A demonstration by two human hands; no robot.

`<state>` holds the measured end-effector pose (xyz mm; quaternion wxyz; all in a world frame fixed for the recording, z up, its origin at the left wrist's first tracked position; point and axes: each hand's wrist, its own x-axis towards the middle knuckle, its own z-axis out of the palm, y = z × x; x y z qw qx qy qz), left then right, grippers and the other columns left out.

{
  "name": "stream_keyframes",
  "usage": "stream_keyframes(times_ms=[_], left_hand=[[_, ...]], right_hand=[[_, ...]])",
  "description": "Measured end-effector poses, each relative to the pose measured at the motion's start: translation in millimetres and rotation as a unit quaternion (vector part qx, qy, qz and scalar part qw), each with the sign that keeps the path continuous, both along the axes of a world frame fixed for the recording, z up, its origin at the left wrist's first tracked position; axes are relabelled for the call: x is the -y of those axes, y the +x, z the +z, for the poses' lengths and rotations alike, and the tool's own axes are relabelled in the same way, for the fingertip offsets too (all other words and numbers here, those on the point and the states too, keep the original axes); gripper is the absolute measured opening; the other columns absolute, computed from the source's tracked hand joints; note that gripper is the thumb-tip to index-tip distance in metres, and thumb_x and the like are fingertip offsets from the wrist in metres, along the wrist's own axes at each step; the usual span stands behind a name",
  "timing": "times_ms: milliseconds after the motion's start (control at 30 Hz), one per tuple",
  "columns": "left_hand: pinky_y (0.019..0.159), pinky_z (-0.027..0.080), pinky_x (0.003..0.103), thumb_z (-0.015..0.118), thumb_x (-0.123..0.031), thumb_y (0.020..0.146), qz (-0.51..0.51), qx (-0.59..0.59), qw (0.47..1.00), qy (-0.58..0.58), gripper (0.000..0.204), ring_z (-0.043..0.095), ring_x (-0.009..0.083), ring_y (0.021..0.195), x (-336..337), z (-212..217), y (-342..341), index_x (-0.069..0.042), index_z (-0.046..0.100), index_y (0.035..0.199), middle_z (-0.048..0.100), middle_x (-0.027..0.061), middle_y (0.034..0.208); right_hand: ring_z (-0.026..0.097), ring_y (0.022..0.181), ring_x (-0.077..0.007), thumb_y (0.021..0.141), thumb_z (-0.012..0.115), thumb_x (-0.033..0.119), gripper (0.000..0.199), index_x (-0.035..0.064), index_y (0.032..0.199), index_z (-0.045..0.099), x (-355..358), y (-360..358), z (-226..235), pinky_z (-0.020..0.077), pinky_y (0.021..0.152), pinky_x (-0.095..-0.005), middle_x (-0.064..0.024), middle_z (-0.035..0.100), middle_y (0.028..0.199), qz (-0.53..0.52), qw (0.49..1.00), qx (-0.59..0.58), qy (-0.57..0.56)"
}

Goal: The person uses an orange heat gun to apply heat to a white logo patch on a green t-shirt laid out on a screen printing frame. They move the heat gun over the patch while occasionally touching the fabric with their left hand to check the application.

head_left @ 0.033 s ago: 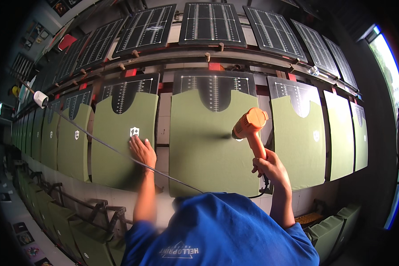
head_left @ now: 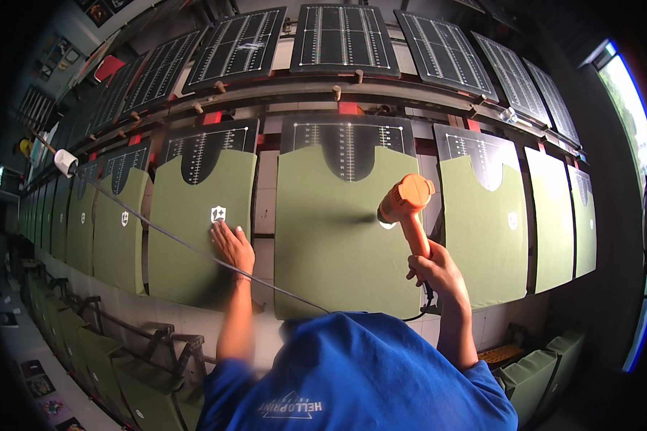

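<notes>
An orange heat gun [head_left: 408, 205] is gripped by its handle in my right hand [head_left: 441, 271]. Its dark nozzle points left and down over the middle green fabric piece [head_left: 323, 251], close to a white print [head_left: 388, 225] that the gun partly covers. My left hand [head_left: 233, 249] rests with fingers stretched out on the green fabric piece [head_left: 183, 251] to the left, fingertips at the lower edge of a white shield print [head_left: 218, 214]. Both pieces lie flat on black boards with white ruler marks, their neck cutouts facing away from me.
A grey cable [head_left: 172, 233] runs slantwise across the left pieces and over my left wrist, from a white fitting [head_left: 66, 162]. More green pieces on boards [head_left: 482, 230] continue to both sides. Beyond a metal rail [head_left: 295, 92] stands a row of bare black boards [head_left: 343, 39].
The heat gun has shifted very slightly, and a little more of the white print shows under its nozzle. My left hand stays in place.
</notes>
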<state>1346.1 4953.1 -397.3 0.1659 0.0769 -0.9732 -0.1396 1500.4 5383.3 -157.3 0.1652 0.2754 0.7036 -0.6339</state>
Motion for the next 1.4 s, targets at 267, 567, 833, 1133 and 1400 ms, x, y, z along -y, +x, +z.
stream_keyframes(times_ms=[267,567,833,1133,1400], left_hand=[[0.116,0.03,0.05,0.053,-0.016,0.101,-0.131,0.004,0.978,0.16,0.048,0.034,0.0428,0.142,-43.2,37.1,76.5,0.002,0.042,0.143,0.038,0.0242,0.152],[0.088,0.051,0.034,0.05,-0.006,0.1,-0.304,0.294,0.821,0.384,0.034,0.062,0.0229,0.101,-55.8,74.7,169.5,-0.004,0.055,0.133,0.059,0.0131,0.124],[0.094,0.05,0.033,0.049,-0.027,0.104,-0.382,0.509,0.632,0.442,0.036,0.064,0.0198,0.105,-101.2,87.3,181.0,-0.007,0.061,0.132,0.068,0.0109,0.115],[0.099,0.046,0.032,0.047,-0.025,0.106,-0.496,0.498,0.605,0.374,0.036,0.062,0.019,0.107,-225.1,112.7,201.8,-0.005,0.064,0.13,0.069,0.0082,0.113],[0.102,0.046,0.032,0.047,-0.025,0.107,-0.465,0.571,0.594,0.323,0.037,0.062,0.0199,0.114,-406.4,119.7,268.7,-0.005,0.062,0.134,0.069,0.0098,0.119]], right_hand=[[0.061,0.066,-0.011,0.085,0.062,0.014,0.036,-0.0032,0.116,0.058,2.1,6.1,0.6,0.051,0.057,-0.0265,-0.0004,0.056,0.074,0.011,1.0,-0.001,0.005],[0.061,0.064,-0.0117,0.085,0.062,0.017,0.027,-0.0009,0.105,0.058,1.4,16.2,6.5,0.0503,0.058,-0.0275,-0.0011,0.058,0.075,-0.032,0.998,0.005,0.048],[0.067,0.073,-0.0131,0.087,0.062,0.02,0.033,-0.0026,0.111,0.058,-10.7,-10.3,-1.3,0.0525,0.061,-0.0288,-0.003,0.062,0.082,0.008,1.0,-0.024,0.014],[0.066,0.076,-0.0136,0.087,0.062,0.024,0.041,-0.0017,0.118,0.057,-119.1,49.8,10.8,0.0525,0.064,-0.0292,-0.0048,0.063,0.087,0.06,0.997,-0.012,-0.052],[0.066,0.072,-0.0144,0.086,0.062,0.019,0.037,-0.0021,0.116,0.057,-335.5,157.4,12.9,0.0524,0.06,-0.0286,-0.0062,0.063,0.083,0.018,0.998,0.01,-0.053]])
